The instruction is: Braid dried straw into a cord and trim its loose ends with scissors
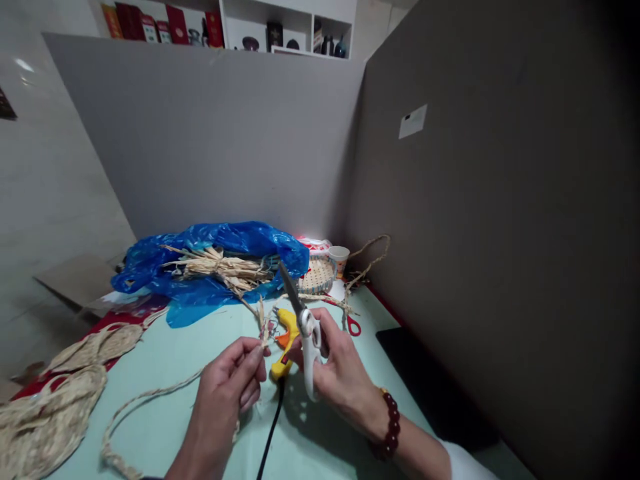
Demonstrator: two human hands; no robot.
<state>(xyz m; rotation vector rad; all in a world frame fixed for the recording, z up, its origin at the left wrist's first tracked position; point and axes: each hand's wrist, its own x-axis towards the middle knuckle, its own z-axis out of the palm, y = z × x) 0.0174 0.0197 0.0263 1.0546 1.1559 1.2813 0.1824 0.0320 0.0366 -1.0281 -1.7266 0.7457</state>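
My left hand point(237, 377) pinches the end of a braided straw cord point(145, 395), whose loose strands stick up above the fingers. The cord's tail runs out from behind the hand and curves to the lower left over the table. In my right hand point(345, 373) is a pair of scissors point(307, 327) with white handles, its dark blades pointing up and left. The blades are apart from the cord. Between the two hands lies a yellow glue gun point(285, 343) with an orange trigger and a black cable, partly hidden by the right hand's fingers.
A blue plastic bag point(225, 233) holds a bundle of dry straw point(225, 267) at the back. Woven straw pieces point(55, 413) lie at left. A round basket point(317, 275), a paper cup point(339, 259) and a red-handled tool point(353, 326) stand or lie behind. Grey partitions point(240, 147) enclose the table.
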